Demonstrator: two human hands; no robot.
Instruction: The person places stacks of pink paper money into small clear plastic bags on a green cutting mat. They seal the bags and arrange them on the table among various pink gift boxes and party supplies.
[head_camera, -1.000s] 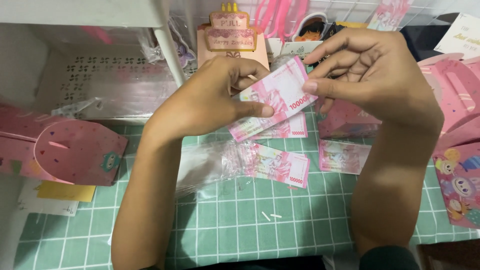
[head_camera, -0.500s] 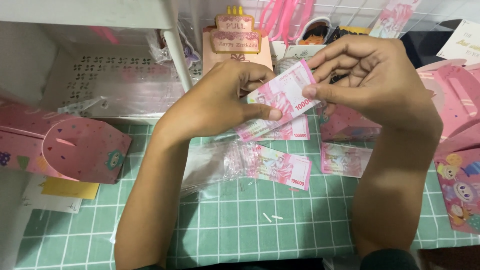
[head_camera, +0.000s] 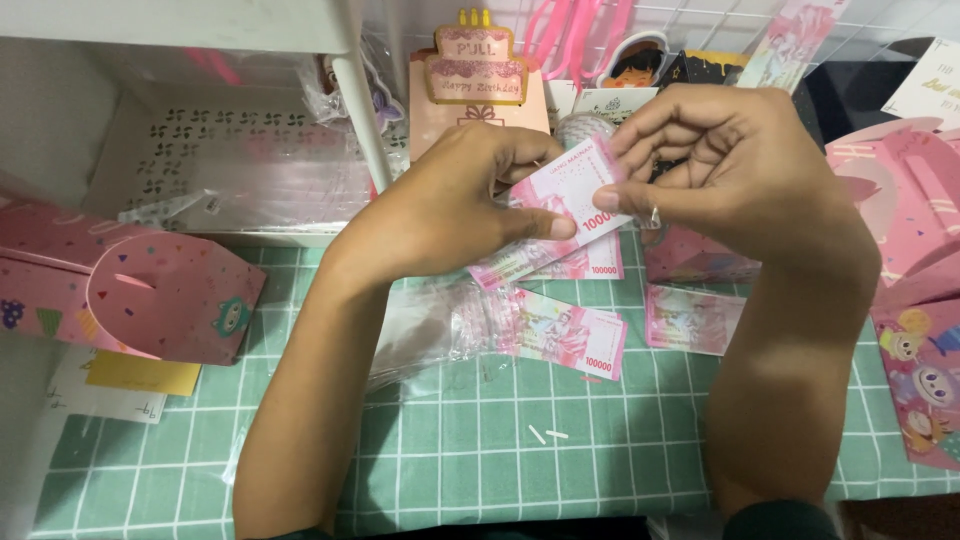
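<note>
Both hands pinch a pink note (head_camera: 565, 195) above a green mat (head_camera: 480, 460): left hand (head_camera: 450, 205) by thumb, right hand (head_camera: 720, 165) at its corner; knuckles hide the note's top edge.

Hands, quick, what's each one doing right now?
Left hand: closed on the pink banknotes, thumb on top.
Right hand: pinching the top banknote's right edge between thumb and fingers.

Pink banknotes (head_camera: 560, 200); green mat (head_camera: 500, 450) gridded in white; pink box (head_camera: 150, 295) with coloured confetti specks; yellow card (head_camera: 145, 373).
</note>
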